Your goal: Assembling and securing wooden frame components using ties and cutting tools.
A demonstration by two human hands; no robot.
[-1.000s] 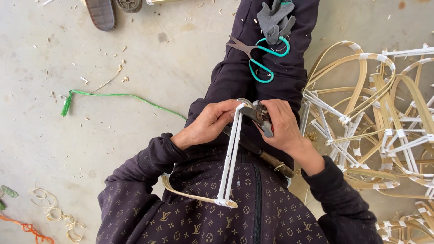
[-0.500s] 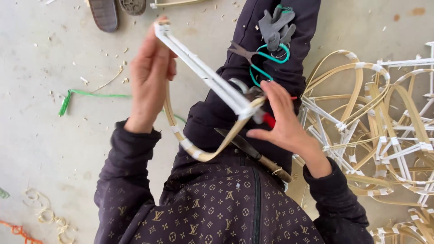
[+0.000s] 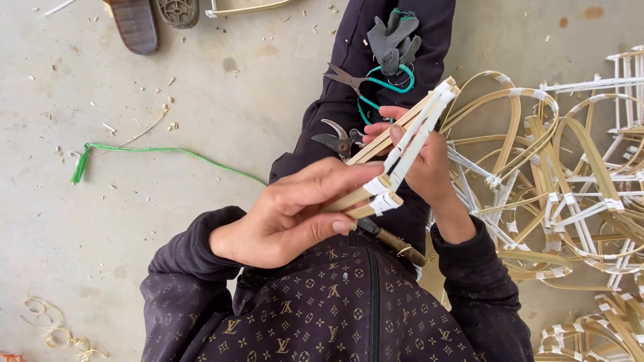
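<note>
A bundle of bamboo strips [image 3: 402, 144] bound with white tape slants from my lap up to the right. My left hand [image 3: 295, 214] pinches its lower taped end between thumb and fingers. My right hand [image 3: 422, 164] wraps around the middle of the strips from behind, one finger pressed on the white binding. Under the bundle, pruning shears [image 3: 339, 139] and a knife with a wooden handle [image 3: 392, 240] lie on my dark trousers. Teal-handled scissors [image 3: 376, 87] and a grey glove [image 3: 396, 37] rest farther along my leg.
A pile of bent bamboo frames [image 3: 557, 174] bound with white tape covers the floor at the right. A green cord [image 3: 154, 153] lies on the concrete at the left. Two shoe soles [image 3: 144, 20] sit at the top edge. Shavings curl at the lower left [image 3: 54, 328].
My left hand has come down from the raised far end of the piece to its lower taped end. The strips are now folded together into a narrow bundle, which my right hand grips.
</note>
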